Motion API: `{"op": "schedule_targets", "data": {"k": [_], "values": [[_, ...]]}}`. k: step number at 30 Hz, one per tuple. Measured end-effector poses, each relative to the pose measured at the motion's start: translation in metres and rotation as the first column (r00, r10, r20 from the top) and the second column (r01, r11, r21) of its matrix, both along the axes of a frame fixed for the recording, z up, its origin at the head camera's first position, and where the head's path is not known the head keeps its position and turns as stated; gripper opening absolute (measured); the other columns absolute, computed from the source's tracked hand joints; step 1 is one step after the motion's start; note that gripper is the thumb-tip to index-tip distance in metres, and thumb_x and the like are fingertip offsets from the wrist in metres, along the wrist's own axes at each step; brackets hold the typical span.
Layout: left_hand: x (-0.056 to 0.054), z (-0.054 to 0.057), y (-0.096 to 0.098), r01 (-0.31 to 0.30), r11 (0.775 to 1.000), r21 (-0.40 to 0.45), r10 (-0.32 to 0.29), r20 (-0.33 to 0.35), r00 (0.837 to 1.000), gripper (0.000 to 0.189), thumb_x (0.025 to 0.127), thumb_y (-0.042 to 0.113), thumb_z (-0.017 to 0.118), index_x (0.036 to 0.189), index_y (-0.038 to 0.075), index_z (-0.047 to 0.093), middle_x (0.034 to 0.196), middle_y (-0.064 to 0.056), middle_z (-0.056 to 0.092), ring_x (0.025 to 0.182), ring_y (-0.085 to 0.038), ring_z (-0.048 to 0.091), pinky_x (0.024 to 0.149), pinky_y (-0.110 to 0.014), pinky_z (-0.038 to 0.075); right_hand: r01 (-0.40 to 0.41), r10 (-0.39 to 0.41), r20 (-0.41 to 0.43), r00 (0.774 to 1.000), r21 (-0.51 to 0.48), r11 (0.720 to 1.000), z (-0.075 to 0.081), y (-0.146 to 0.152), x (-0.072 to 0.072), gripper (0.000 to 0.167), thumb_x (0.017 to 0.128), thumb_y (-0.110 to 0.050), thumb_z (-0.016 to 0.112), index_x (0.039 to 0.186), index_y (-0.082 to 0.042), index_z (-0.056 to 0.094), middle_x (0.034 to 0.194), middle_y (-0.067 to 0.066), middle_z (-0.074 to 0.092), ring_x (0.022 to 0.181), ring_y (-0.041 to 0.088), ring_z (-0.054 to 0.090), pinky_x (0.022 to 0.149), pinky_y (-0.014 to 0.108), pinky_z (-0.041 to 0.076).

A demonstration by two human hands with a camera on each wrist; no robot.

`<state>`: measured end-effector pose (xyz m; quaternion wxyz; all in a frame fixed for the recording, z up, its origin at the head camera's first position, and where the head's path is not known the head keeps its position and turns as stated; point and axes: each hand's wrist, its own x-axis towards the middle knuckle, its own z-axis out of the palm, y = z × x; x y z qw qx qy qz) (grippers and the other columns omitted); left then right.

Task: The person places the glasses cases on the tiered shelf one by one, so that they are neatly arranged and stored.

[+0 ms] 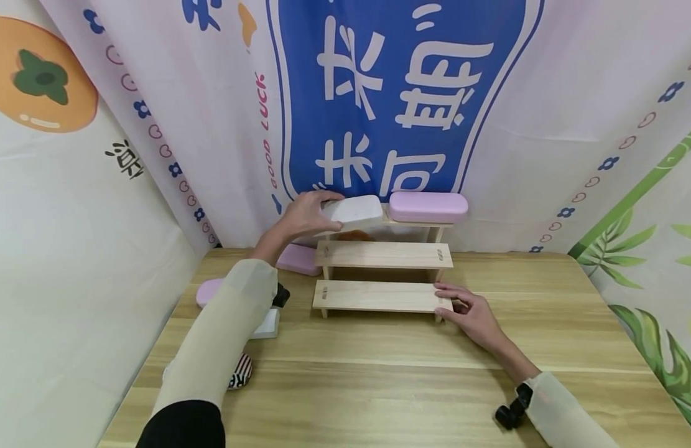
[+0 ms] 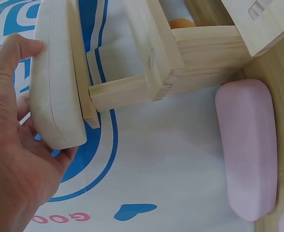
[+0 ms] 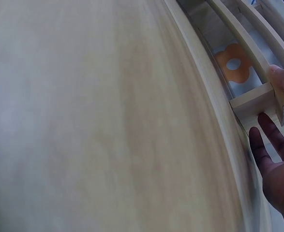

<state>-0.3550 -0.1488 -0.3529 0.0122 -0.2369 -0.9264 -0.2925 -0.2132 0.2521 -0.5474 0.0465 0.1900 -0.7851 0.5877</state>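
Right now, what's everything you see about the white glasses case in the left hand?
The white glasses case is long, with rounded edges and a thin seam along its side. It looks closed; its material is unclear. The left hand grips it near its left end. It lies roughly level at the top of the three-tier wooden stand, seemingly touching it, left of the pink glasses case.

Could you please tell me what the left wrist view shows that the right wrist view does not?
Only the left wrist view shows the left hand gripping a white rounded case, and a pink oblong case on the light wood-grain tabletop.
Only the right wrist view shows the right hand, touching a pale wooden tiered stand.
Both show that stand and tabletop.
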Motion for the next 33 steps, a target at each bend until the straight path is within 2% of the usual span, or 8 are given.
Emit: {"op": "schedule_targets", "data": {"k": [5, 11, 17, 26, 33], "values": [[-0.005, 0.002, 0.001, 0.037, 0.999, -0.036, -0.037, -0.025, 0.999, 0.067, 0.081, 0.032, 0.084, 0.142, 0.010, 0.067, 0.141, -0.014, 0.067, 0.113, -0.028, 0.062, 0.092, -0.044, 0.053, 0.002, -0.002, 0.002, 1.000, -0.001, 1.000, -0.001, 0.000, 0.000, 0.036, 0.094, -0.007, 0.080, 0.129, -0.006, 0.075, 0.148, 0.015, 0.062, 0.131, 0.001, 0.059, 0.087, 0.018, 0.058], [-0.009, 0.005, 0.005, 0.039, 0.997, -0.065, -0.041, -0.022, 0.999, 0.068, 0.081, 0.034, 0.084, 0.143, 0.012, 0.068, 0.144, -0.014, 0.065, 0.114, -0.029, 0.060, 0.090, -0.044, 0.051, 0.003, -0.003, -0.006, 1.000, -0.003, 1.000, -0.001, 0.000, 0.000, 0.035, 0.093, -0.006, 0.081, 0.128, -0.006, 0.075, 0.148, 0.015, 0.063, 0.130, 0.001, 0.059, 0.084, 0.018, 0.057], [-0.014, 0.006, 0.006, 0.044, 0.998, -0.036, -0.044, -0.008, 0.999, 0.065, 0.081, 0.030, 0.084, 0.141, 0.010, 0.069, 0.144, -0.013, 0.065, 0.118, -0.028, 0.059, 0.097, -0.044, 0.049, 0.003, -0.003, -0.010, 1.000, 0.004, 1.000, -0.001, 0.000, 0.000, 0.035, 0.094, -0.006, 0.081, 0.128, -0.006, 0.075, 0.148, 0.015, 0.063, 0.130, 0.000, 0.059, 0.084, 0.018, 0.057], [-0.015, 0.008, 0.007, 0.049, 0.999, -0.006, -0.049, 0.016, 0.999, 0.066, 0.084, 0.025, 0.085, 0.144, 0.008, 0.066, 0.148, -0.015, 0.062, 0.126, -0.029, 0.057, 0.108, -0.048, 0.048, 0.009, -0.009, -0.011, 1.000, 0.006, 1.000, 0.000, 0.000, 0.000, 0.035, 0.093, -0.006, 0.081, 0.128, -0.006, 0.075, 0.147, 0.015, 0.063, 0.130, 0.000, 0.059, 0.082, 0.018, 0.057], [-0.015, 0.007, 0.007, 0.039, 0.999, -0.014, -0.039, 0.018, 0.999, 0.063, 0.087, 0.024, 0.084, 0.146, 0.010, 0.065, 0.152, -0.015, 0.059, 0.131, -0.029, 0.056, 0.111, -0.048, 0.047, 0.011, -0.011, -0.009, 1.000, 0.005, 1.000, 0.000, -0.001, 0.000, 0.035, 0.093, -0.006, 0.081, 0.128, -0.006, 0.075, 0.147, 0.015, 0.063, 0.131, 0.000, 0.058, 0.086, 0.017, 0.057]]}}
